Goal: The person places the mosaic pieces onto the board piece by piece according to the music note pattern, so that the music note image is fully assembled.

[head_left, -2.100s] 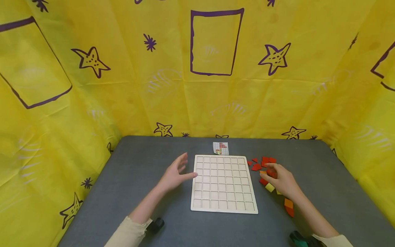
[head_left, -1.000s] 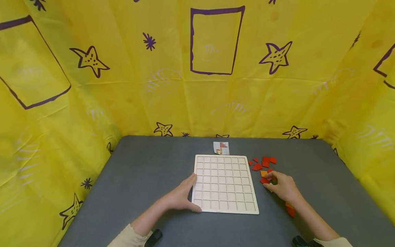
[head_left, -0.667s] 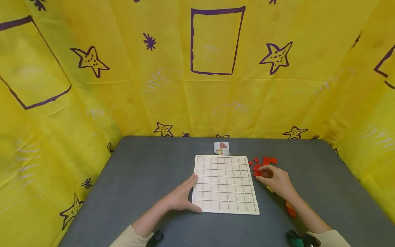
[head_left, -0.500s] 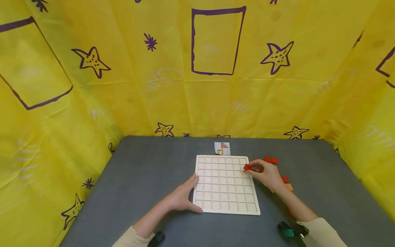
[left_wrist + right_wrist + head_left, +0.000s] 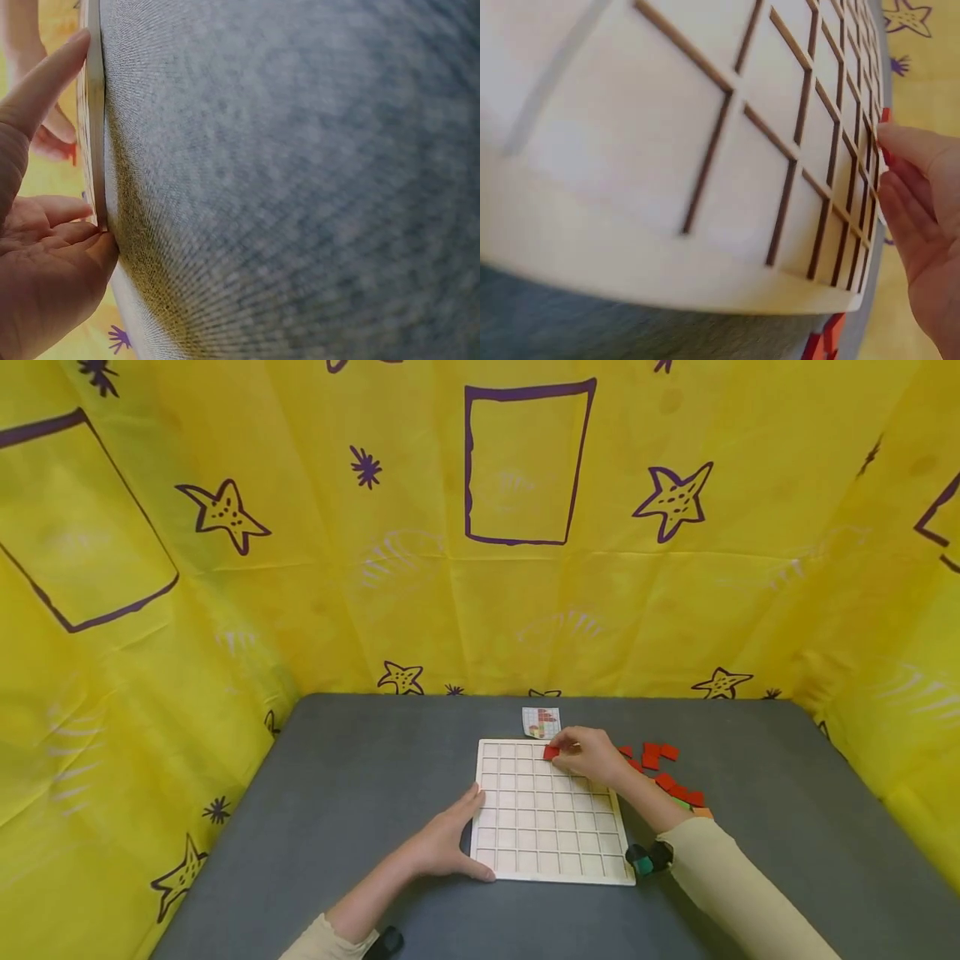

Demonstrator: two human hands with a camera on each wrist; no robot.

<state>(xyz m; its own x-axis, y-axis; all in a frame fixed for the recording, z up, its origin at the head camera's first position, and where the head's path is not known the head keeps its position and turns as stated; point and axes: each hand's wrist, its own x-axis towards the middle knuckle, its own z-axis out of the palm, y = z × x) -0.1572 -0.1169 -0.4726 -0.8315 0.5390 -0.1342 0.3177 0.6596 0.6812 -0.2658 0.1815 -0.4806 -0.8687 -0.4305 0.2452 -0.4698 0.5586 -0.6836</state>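
Observation:
A pale board with a grid of shallow square cells (image 5: 537,821) lies on the dark table. My left hand (image 5: 442,845) rests at its near left corner, fingers along the left side and thumb on the front edge; the left wrist view shows the thumb (image 5: 49,81) touching the board's edge (image 5: 96,112). Between thumb and fingers my right hand (image 5: 592,755) pinches a red square tile (image 5: 551,752) at the far row of cells, right of its middle. In the right wrist view, the red tile (image 5: 886,115) is mostly hidden by the fingers.
A small card with a printed grid pattern (image 5: 541,722) lies just behind the board. Right of the board are several loose red tiles (image 5: 650,762), with a green piece (image 5: 682,804) and an orange one (image 5: 702,812) partly behind the right forearm. Yellow patterned cloth (image 5: 420,602) surrounds the table.
My right hand picked up a red tile from the loose pieces and carried it left to the board's far row. The left hand moved nearer and came onto the board's corner, then stayed.

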